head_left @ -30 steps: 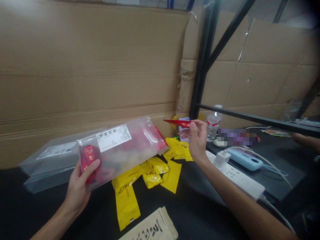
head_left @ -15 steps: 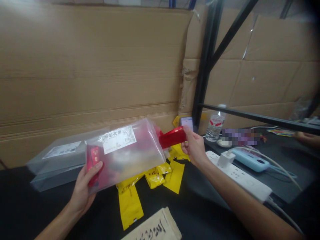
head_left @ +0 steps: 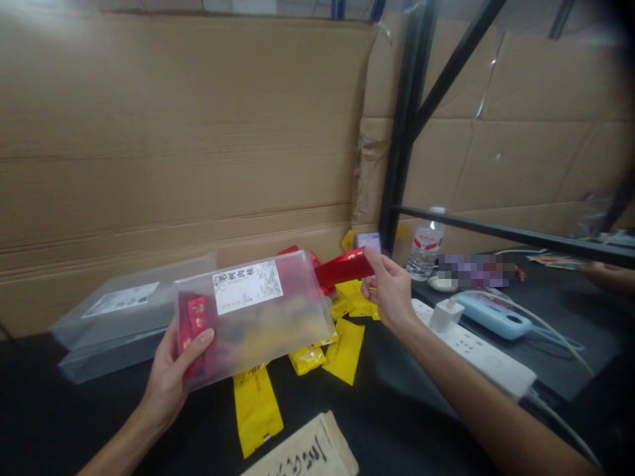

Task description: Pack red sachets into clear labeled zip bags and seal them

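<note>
My left hand [head_left: 181,360] grips the left end of a frosted clear plastic bag [head_left: 292,311] with a white printed label [head_left: 248,287]. Its thumb presses on the front, over a red packet [head_left: 197,320] that shows through the plastic. At the bag's right end my right hand [head_left: 389,287] pinches a flat red packet [head_left: 344,268] by its outer tip. The packet's other end lies at the bag's edge; whether it is inside, I cannot tell. Behind and below the bag lie several yellow packets [head_left: 346,350], and more red ones [head_left: 297,251] show behind it.
Other labelled clear bags [head_left: 119,324] lie at left. A tan paper packet [head_left: 307,453] with handwriting is at the front. To the right are a white power strip [head_left: 496,363], a light-blue device [head_left: 491,316], a water bottle [head_left: 425,248] and another person's hand [head_left: 608,272].
The bag has shifted slightly right and down with my left hand, and its label now faces me more squarely. My right hand still pinches the red packet, a little further right.
</note>
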Demonstrator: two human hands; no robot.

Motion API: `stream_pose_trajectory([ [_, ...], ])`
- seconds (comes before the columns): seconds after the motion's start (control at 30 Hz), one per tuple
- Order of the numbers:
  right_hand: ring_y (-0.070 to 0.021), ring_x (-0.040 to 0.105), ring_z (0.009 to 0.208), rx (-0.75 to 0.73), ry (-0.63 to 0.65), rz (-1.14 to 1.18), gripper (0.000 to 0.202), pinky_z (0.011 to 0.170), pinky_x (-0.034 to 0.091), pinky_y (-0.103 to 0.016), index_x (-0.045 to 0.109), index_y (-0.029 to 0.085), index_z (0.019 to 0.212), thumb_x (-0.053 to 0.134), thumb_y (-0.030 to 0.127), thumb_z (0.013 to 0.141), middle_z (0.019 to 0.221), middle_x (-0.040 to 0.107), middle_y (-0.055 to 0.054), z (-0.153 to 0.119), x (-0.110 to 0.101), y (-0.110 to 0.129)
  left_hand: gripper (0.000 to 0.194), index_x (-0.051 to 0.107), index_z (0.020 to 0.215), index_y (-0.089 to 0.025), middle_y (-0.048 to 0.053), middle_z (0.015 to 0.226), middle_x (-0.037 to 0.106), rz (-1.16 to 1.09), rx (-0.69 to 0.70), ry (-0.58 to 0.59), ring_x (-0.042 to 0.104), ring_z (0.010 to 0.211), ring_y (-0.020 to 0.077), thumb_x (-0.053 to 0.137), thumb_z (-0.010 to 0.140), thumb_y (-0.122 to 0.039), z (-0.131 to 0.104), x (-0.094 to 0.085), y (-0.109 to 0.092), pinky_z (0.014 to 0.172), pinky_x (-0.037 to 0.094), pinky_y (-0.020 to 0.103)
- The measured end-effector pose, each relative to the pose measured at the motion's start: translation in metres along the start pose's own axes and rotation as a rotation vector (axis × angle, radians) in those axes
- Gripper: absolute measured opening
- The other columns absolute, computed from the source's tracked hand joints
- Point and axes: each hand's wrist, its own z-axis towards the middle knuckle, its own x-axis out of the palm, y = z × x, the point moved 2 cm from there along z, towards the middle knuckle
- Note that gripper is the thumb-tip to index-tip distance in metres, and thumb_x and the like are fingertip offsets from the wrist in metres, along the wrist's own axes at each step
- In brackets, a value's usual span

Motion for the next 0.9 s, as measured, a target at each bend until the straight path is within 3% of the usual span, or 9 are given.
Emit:
stream_pose_trajectory([
  [0.13,-0.0061,0.034,0.026,0.0,0.087,-0.08,0.051,0.026,0.021,-0.017,0.062,0.018,0.069,0.078,0.065,0.076,0.036,0.041,0.009,0.001,0.0,-0.009,0.071,0.063,0.124,-0.02,0.006,0.098,0.079,0.013,0.038,0.001,0.077,0.067,0.024,0.095,0.061,-0.03,0.004,-0.002,0.0,0.059,0.066,0.029],
  [0.37,-0.0066,0.033,0.028,-0.021,0.049,-0.147,0.055,0.027,0.022,-0.019,0.054,0.02,0.062,0.07,0.068,0.081,0.036,0.037,0.009,0.006,-0.003,-0.012,0.071,0.061,0.126,-0.021,0.006,0.104,0.078,0.032,0.076,0.035,0.078,0.069,0.0236,0.094,0.064,-0.032,0.005,-0.005,0.001,0.063,0.068,0.031],
  [0.5,-0.0068,0.033,0.03,-0.071,0.173,-0.26,0.059,0.03,0.018,-0.021,0.051,0.019,0.055,0.07,0.068,0.081,0.036,0.037,0.007,0.0,0.003,-0.007,0.069,0.06,0.127,-0.021,0.008,0.108,0.077,0.034,0.068,0.034,0.078,0.072,0.0245,0.093,0.067,-0.032,0.006,-0.008,0.004,0.063,0.068,0.031],
  [0.77,-0.0094,0.042,0.043,-0.274,0.384,-0.312,0.048,0.04,0.03,-0.021,0.057,0.019,0.071,0.054,0.059,0.098,0.051,0.045,0.005,-0.015,0.014,-0.006,0.071,0.06,0.126,-0.02,0.005,0.098,0.078,0.006,0.02,0.013,0.078,0.069,0.0247,0.093,0.065,-0.036,0.007,-0.006,0.003,0.061,0.066,0.031],
  [0.9,-0.0106,0.049,0.056,-0.328,0.453,-0.322,0.04,0.049,0.038,-0.021,0.065,0.017,0.08,0.057,0.051,0.099,0.065,0.054,0.001,-0.026,0.018,0.0,0.072,0.059,0.128,-0.019,0.005,0.095,0.079,0.02,-0.016,0.037,0.078,0.069,0.0246,0.093,0.066,-0.037,0.005,-0.007,0.005,0.066,0.067,0.033],
])
